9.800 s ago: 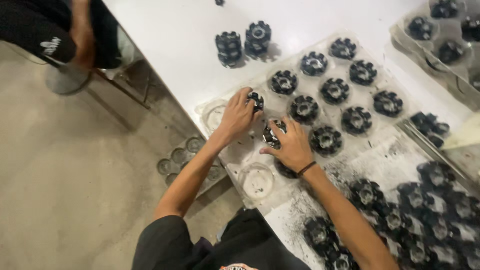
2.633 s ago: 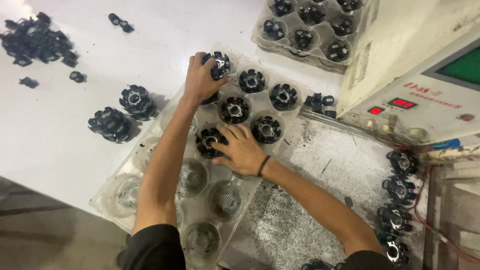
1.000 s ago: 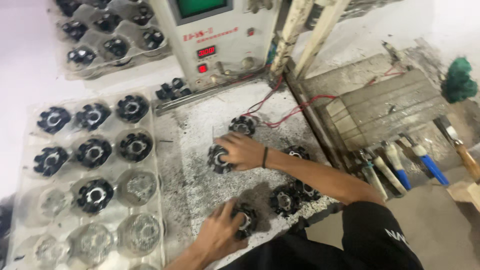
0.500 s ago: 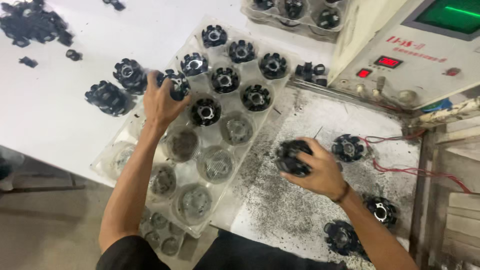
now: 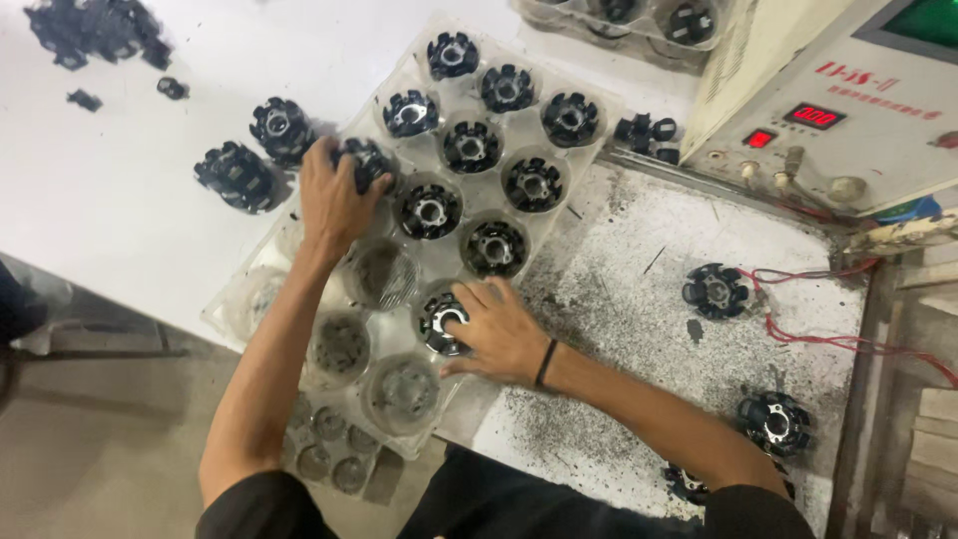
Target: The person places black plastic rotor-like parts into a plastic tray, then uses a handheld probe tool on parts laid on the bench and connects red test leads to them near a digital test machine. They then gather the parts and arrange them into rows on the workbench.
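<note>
A clear plastic tray (image 5: 589,125) with round pockets lies on the bench, and black toothed round parts sit in several of them. My left hand (image 5: 334,195) grips a black round part (image 5: 367,160) at a pocket on the tray's left side. My right hand (image 5: 499,331) presses another black round part (image 5: 441,317) into a pocket in the tray's right column, fingers curled over it. Several pockets near me hold nothing.
Two loose black parts (image 5: 254,150) sit on the white table left of the tray. More parts (image 5: 717,290) lie on the gritty grey plate at right, with red wires. A test box with a red display (image 5: 818,115) stands at top right. Another filled tray (image 5: 639,18) is behind.
My right hand has carried a black part from the grey plate over to the tray and set it in a pocket. My left hand stays on its part at the tray's left side.
</note>
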A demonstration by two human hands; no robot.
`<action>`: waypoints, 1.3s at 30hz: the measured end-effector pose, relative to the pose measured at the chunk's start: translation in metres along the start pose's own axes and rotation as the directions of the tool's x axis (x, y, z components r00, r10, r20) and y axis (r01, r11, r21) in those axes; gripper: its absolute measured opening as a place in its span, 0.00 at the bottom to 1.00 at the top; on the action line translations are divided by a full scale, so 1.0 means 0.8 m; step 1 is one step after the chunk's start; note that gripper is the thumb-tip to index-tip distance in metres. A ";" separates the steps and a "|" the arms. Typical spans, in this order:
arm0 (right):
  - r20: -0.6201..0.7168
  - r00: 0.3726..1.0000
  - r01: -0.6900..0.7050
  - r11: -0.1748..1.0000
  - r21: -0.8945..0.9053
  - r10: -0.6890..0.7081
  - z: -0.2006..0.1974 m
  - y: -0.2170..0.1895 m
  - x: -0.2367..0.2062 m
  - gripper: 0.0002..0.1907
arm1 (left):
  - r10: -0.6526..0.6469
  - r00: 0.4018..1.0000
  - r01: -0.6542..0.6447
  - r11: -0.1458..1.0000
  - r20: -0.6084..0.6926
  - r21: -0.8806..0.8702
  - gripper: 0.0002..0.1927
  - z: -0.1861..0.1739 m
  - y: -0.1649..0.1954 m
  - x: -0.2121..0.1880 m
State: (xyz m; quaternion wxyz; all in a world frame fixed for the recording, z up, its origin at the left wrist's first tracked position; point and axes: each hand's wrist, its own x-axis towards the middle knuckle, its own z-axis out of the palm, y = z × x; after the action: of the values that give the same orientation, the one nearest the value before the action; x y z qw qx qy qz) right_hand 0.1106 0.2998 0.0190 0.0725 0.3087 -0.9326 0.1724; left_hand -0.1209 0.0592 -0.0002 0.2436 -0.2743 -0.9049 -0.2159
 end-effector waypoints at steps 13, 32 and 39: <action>0.142 0.491 -0.871 0.480 0.105 0.859 -0.155 0.224 -0.439 0.26 | 0.067 0.975 -0.141 0.925 0.213 0.354 0.21 -0.074 0.053 -0.059; -0.102 0.553 -0.829 0.558 0.029 0.827 -0.157 -0.065 -0.471 0.38 | 0.733 0.456 -0.444 0.679 0.504 -0.585 0.26 0.137 0.547 -0.025; 0.087 0.376 -0.927 0.376 0.018 0.923 -0.110 -0.097 -0.481 0.50 | 0.902 0.244 -0.377 0.426 0.355 -0.822 0.25 0.012 0.549 -0.184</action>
State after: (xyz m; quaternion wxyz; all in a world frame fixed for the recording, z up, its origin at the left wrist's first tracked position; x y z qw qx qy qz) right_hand 0.4672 0.4860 0.0294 -0.0750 -0.2567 -0.9418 0.2035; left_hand 0.2480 0.3388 0.0223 -0.2001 -0.7648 -0.5757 -0.2088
